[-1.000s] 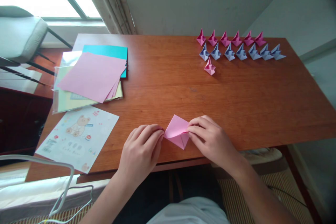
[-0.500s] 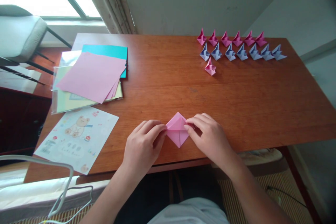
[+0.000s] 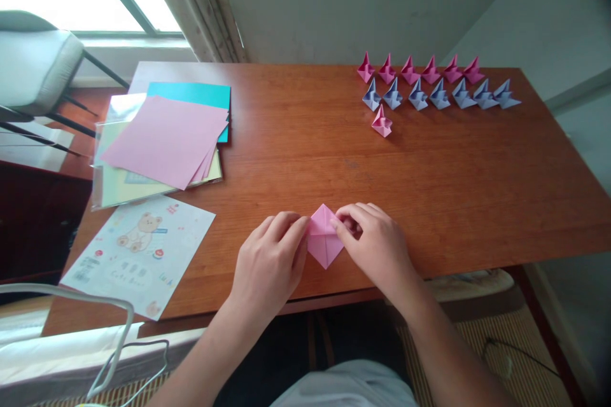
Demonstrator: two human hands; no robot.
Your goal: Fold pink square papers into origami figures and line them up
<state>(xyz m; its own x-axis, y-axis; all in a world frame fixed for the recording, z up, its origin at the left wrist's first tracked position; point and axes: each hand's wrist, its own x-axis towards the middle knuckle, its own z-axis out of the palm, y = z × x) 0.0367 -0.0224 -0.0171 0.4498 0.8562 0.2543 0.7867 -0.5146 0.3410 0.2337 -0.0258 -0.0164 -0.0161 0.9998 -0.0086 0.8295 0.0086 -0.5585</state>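
A small folded pink paper (image 3: 324,240) lies flat as a diamond near the front edge of the wooden table (image 3: 429,191). My left hand (image 3: 272,261) presses its fingertips on the paper's left corner. My right hand (image 3: 377,245) pinches the paper's right corner with thumb and forefinger. Both hands rest on the tabletop.
A stack of coloured sheets (image 3: 167,140) with a pink one on top lies at the left, and a printed bear sheet (image 3: 138,254) sits in front of it. Rows of folded magenta pieces (image 3: 420,70) and blue pieces (image 3: 439,95) stand at the back right, one pink piece (image 3: 382,122) below them.
The raised flap of the pink paper has been folded down flat into a diamond. Both hands have closed in on its two side corners.
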